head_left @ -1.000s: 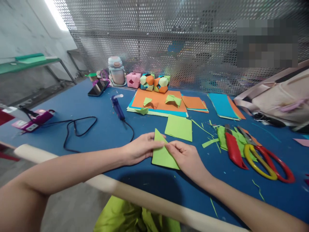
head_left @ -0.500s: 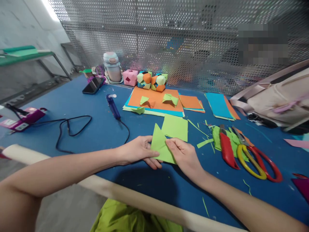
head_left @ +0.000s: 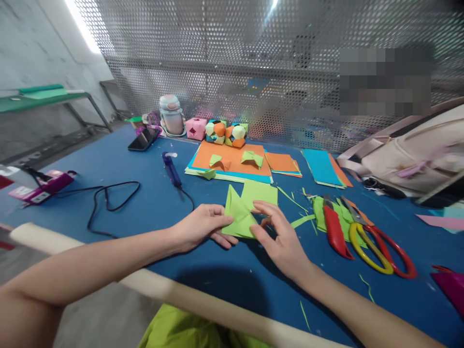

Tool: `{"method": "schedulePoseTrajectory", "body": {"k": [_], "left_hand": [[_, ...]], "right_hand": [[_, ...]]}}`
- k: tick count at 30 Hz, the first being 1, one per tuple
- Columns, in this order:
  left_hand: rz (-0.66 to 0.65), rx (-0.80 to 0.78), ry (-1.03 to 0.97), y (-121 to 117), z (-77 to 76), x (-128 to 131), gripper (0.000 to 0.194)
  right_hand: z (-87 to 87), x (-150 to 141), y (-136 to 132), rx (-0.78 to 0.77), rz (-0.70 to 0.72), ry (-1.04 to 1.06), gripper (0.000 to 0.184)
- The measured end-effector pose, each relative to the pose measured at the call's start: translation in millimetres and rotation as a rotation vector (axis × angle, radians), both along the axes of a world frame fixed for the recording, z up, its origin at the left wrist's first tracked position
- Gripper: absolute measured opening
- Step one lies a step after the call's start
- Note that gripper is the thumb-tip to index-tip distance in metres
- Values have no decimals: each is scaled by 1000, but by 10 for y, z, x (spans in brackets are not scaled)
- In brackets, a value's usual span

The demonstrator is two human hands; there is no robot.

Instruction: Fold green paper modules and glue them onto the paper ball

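Note:
My left hand (head_left: 203, 224) pinches a folded light-green paper (head_left: 237, 215) at its left side, thumb on top and fingers underneath. The paper has a tall pointed flap standing up at the upper left. At its right edge, my right hand (head_left: 281, 239) has its thumb and index finger spread apart, the thumb tip against or very near the paper. Just behind lies a flat green paper square (head_left: 261, 192), partly covered by the folded piece. Small folded green-and-orange pieces (head_left: 253, 158) rest on an orange sheet (head_left: 232, 152) farther back.
On the right lie a red-handled cutter (head_left: 335, 229), scissors (head_left: 384, 251) with yellow and red handles, and green scraps. A blue glue gun (head_left: 171, 170) with a cord is at left. Paper cubes (head_left: 215, 132), a bottle (head_left: 171, 116) and a phone (head_left: 144, 139) stand or lie at the back.
My right hand has loosened its pinch on the folded paper, its fingers now spread. The paper's flap has lifted and shows a fold. The view has tilted slightly upward.

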State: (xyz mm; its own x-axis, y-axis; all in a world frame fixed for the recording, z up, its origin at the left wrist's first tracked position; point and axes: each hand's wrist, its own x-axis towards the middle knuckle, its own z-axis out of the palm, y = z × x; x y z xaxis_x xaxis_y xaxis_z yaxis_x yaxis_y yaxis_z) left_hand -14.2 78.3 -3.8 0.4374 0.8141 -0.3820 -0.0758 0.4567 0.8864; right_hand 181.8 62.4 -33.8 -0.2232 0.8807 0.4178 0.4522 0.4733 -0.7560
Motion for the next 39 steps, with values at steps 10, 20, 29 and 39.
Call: {"method": "schedulePoseTrajectory", "body": {"k": [10, 20, 29, 39], "left_hand": [[36, 158, -40, -18, -19, -2, 39], [93, 296, 104, -6, 41, -7, 34], [64, 334, 132, 27, -22, -20, 18], [-34, 187, -38, 28, -7, -2, 39]], "right_hand": [[27, 0, -31, -53, 95, -80, 46], [140, -43, 48, -812, 28, 751, 28], [127, -9, 88, -876, 20, 778, 24], [162, 16, 93, -908, 118, 817, 22]]}}
